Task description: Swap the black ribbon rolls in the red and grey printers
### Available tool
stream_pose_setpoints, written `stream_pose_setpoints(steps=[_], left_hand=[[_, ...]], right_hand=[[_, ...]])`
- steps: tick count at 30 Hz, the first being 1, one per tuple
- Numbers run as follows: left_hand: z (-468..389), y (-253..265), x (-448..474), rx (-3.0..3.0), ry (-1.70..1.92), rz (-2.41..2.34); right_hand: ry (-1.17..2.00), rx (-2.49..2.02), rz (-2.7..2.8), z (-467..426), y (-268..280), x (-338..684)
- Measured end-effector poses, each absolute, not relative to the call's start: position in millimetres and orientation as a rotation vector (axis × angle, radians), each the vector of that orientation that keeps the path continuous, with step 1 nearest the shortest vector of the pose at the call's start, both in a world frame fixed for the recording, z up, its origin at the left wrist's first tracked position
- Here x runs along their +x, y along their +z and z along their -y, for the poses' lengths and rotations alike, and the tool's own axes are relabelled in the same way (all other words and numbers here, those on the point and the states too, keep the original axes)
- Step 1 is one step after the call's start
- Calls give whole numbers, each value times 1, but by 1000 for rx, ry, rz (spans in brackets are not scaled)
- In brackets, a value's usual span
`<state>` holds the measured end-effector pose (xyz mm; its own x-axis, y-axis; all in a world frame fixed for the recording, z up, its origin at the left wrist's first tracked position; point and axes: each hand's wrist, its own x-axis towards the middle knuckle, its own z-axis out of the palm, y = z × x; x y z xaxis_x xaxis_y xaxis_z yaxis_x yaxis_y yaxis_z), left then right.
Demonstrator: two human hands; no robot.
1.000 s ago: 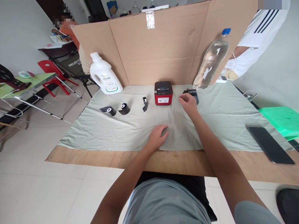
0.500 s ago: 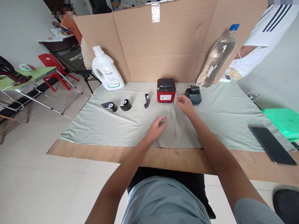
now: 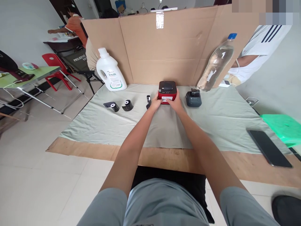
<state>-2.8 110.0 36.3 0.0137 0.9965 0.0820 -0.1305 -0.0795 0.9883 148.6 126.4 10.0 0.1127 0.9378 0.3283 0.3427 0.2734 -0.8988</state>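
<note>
A small red and black thermal printer (image 3: 167, 88) stands upright on the cloth, a white label on its front. My left hand (image 3: 155, 103) grips its left side, and my right hand (image 3: 176, 101) grips its right side, thumbs across the front. Part of the label is hidden behind the thumbs. Just left of my left hand, a small black roll (image 3: 148, 99) stands on the cloth, partly covered by the hand. Two more dark rolls with white cores, one (image 3: 127, 105) and another (image 3: 114, 107), lie farther left. Right of my right hand sits a dark grey printer (image 3: 193, 99) with black film on top.
A cardboard screen (image 3: 164, 56) rises behind the cloth (image 3: 164, 131). A white detergent jug (image 3: 111, 72) and a tilted water bottle (image 3: 216, 66) lean near it. A phone (image 3: 269, 147) lies front right, by a green stool (image 3: 282, 127). Two other people stand beyond.
Both hands have come to the red and black thermal printer and closed on its sides. My left hand moved forward; my right moved left, away from the dark grey printer.
</note>
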Motion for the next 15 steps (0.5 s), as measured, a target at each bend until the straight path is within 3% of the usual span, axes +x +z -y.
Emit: stream_pose_setpoints(steps=[7,15], left_hand=[[-78,33,-5,1262,1276,-985],[27,19,-25,1516,1116,-1014]], right_hand=[[590,-1235,1562,-94,25,159],[552,-1227,1609,15,31,174]])
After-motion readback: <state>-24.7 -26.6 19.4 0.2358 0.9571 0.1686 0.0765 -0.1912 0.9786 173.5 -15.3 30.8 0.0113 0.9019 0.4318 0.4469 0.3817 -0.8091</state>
